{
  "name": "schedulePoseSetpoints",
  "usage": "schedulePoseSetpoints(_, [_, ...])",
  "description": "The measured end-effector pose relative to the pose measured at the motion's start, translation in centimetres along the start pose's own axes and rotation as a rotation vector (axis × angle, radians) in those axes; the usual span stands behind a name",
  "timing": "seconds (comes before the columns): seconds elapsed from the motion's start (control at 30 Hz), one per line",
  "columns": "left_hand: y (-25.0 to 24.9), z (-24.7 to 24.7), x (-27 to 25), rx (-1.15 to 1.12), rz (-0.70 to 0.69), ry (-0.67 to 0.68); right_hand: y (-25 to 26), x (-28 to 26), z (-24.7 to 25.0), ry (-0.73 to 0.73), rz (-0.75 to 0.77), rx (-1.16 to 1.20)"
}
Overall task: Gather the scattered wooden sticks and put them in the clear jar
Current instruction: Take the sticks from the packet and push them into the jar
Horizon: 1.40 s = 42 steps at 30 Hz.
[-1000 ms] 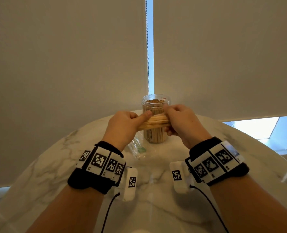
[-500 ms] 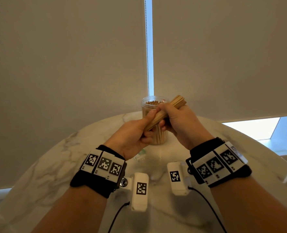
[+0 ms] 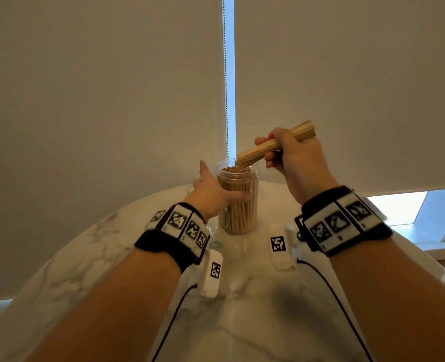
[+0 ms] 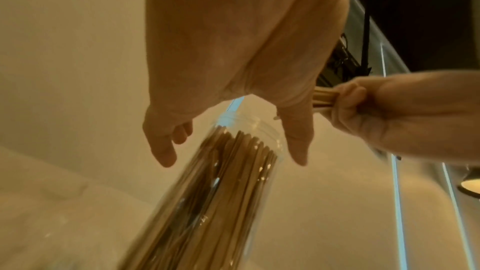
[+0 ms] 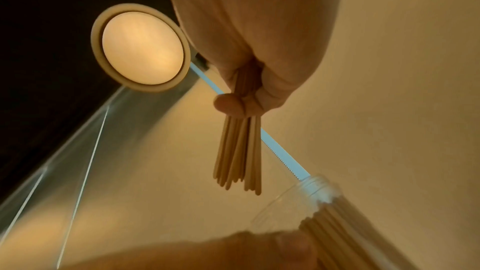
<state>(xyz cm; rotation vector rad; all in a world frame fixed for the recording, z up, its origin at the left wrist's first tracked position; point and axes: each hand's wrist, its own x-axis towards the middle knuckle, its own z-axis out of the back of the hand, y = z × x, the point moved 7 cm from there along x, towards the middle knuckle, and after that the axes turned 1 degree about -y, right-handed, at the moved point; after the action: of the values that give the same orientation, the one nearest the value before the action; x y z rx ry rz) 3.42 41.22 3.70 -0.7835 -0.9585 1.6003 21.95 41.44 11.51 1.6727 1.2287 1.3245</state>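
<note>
From the head camera, the right hand is gripping a bundle of flat pale wooden sticks, tilted with its low end at the mouth of the clear round plastic jar, itself packed with sticks, at the far middle of the white marble table. The left hand is spreading open beside the jar's left wall.

From the left wrist, fingers and thumb are standing apart on either side of the jar's neck; contact is unclear.

From the right wrist, curled fingers are clamping the bundle above the jar's rim.
</note>
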Motion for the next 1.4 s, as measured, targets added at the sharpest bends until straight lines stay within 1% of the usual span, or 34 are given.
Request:
schedulePoseSetpoints(0.07, [-0.5, -0.8, 1.3, 0.014, -0.014, -0.014, 0.0, 2.1, -1.0, 0.007, 0.027, -0.094])
schedulePoseSetpoints(0.17, [-0.4, -1.9, 2.2, -0.112, -0.029, -0.007, -0.9, 4.8, -3.0, 0.073, 0.001, -0.242])
schedulePoseSetpoints(0.27, [0.4, -2.4, 2.4, -0.148, -0.1, -0.067, -3.1, 6.3, -4.7, 0.214, -0.099, -0.407])
schedulePoseSetpoints(0.33, [1.1, -2.6, 2.5, -0.151, -0.099, -0.082, -4.4, 6.7, -5.7, 0.337, -0.142, -0.552])
schedulePoseSetpoints(0.43, [1.2, -2.9, 3.0, -0.125, -0.087, -0.062, -4.6, 7.1, -6.5, 0.466, -0.124, -0.793])
schedulePoseSetpoints(0.5, [1.1, -2.8, 3.2, -0.103, -0.086, -0.064, -4.0, 7.4, -6.9, 0.494, -0.077, -0.944])
schedulePoseSetpoints(0.53, [1.1, -2.7, 3.2, -0.092, -0.092, -0.071, -3.8, 7.5, -7.0, 0.496, -0.069, -0.982])
schedulePoseSetpoints(0.63, [1.3, -2.7, 3.4, -0.097, -0.085, -0.078, -4.4, 7.2, -7.8, 0.553, -0.115, -0.948])
schedulePoseSetpoints(0.7, [1.4, -2.8, 3.4, -0.106, -0.078, -0.069, -4.8, 7.2, -8.1, 0.547, -0.099, -0.993])
schedulePoseSetpoints(0.8, [1.4, -2.7, 3.6, -0.092, -0.074, -0.067, -4.4, 7.3, -8.2, 0.389, 0.014, -1.138])
schedulePoseSetpoints(0.87, [1.4, -2.8, 3.6, -0.082, -0.073, -0.07, -4.3, 7.2, -8.5, 0.332, 0.057, -1.239])
schedulePoseSetpoints(0.97, [1.5, -2.8, 3.4, -0.058, -0.081, -0.082, -4.4, 7.1, -9.0, 0.33, 0.035, -1.287])
schedulePoseSetpoints(1.03, [1.5, -2.7, 3.5, -0.043, -0.086, -0.082, -4.4, 7.1, -9.0, 0.291, 0.061, -1.312])
schedulePoseSetpoints(1.1, [1.5, -2.7, 3.6, -0.039, -0.085, -0.082, -4.6, 7.1, -8.9, 0.289, 0.065, -1.326])
schedulePoseSetpoints(1.2, [1.5, -2.6, 3.5, -0.035, -0.094, -0.088, -5.4, 7.4, -8.3, 0.343, -0.042, -1.286])
schedulePoseSetpoints(1.27, [1.5, -2.6, 3.4, -0.032, -0.101, -0.097, -5.4, 7.8, -7.9, 0.335, -0.073, -1.231])
schedulePoseSetpoints(1.4, [1.5, -2.6, 3.4, -0.033, -0.097, -0.101, -5.2, 7.4, -8.4, 0.305, 0.015, -1.289])
